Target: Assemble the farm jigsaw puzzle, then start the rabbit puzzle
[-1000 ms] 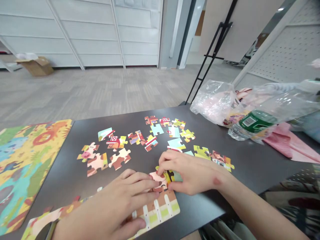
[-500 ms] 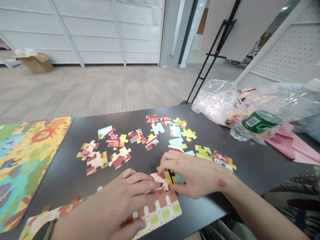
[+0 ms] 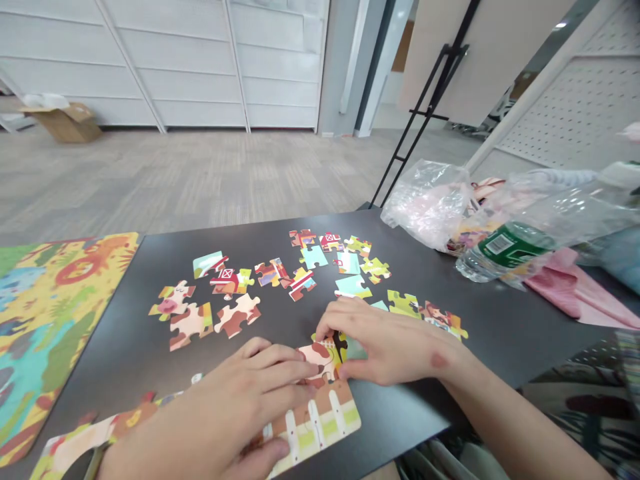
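Barely a shift this past second! Left hand [image 3: 240, 400] stays flat, fingers slightly apart, on the joined puzzle [image 3: 327, 417] at the table's near edge; right hand [image 3: 383, 340] works its far right corner, thumb and fingertips apart, grip unclear. That join seems unsettled.

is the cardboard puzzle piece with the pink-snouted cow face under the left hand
No, the cow-face piece lies uncovered on the dark tabletop, apart from the left hand.
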`<action>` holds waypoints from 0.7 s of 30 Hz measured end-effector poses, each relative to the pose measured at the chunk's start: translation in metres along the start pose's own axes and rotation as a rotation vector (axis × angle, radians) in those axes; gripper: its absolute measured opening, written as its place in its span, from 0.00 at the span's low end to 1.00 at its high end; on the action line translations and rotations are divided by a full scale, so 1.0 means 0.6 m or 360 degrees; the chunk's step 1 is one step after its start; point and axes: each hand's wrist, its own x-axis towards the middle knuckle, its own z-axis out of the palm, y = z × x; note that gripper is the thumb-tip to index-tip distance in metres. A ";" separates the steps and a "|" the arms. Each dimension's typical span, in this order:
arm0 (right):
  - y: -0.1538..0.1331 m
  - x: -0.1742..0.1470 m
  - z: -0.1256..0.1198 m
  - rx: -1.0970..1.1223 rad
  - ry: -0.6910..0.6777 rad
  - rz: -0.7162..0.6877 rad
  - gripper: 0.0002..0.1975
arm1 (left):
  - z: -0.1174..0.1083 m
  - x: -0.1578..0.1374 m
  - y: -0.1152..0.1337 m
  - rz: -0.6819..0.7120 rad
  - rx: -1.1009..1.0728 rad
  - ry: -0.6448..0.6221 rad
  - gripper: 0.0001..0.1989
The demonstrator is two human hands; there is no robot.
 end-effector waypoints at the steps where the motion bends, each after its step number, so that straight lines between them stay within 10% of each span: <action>1: 0.000 0.001 0.000 0.0013 -0.0016 0.0006 0.14 | 0.000 0.000 0.000 0.0002 0.0001 0.0001 0.33; 21: -0.003 -0.003 0.002 -0.0167 0.0163 0.0007 0.12 | 0.004 0.004 -0.002 -0.0043 -0.0116 0.0039 0.25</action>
